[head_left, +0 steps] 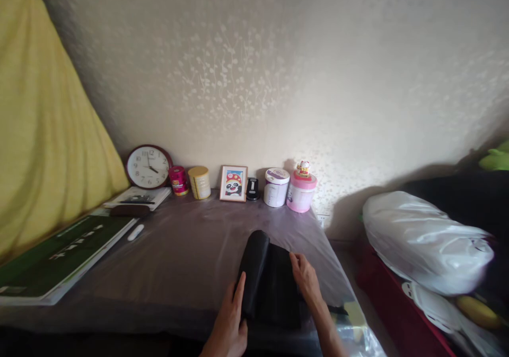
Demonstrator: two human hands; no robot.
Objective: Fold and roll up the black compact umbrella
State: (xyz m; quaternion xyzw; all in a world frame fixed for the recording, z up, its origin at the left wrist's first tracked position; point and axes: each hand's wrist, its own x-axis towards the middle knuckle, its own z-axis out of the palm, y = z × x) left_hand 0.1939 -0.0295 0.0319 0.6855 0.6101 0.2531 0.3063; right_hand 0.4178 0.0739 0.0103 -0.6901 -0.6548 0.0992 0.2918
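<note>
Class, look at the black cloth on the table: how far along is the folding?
Done: the black cloth is partly rolled, its far edge forming a thick roll. In hand: the left hand presses the roll's side, and the right hand rests on the flat part. Left: the flat part is unrolled.

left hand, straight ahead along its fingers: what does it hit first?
The left hand already touches the black rolled cloth. Beyond the roll, the table looks free up to the framed panda picture, though depth is unclear.

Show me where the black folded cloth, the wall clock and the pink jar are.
black folded cloth (274, 283): head view, on its flat middle part between the hands.
wall clock (148, 166): head view, on the centre of its white face.
pink jar (300, 195): head view, on its side wall.
</note>
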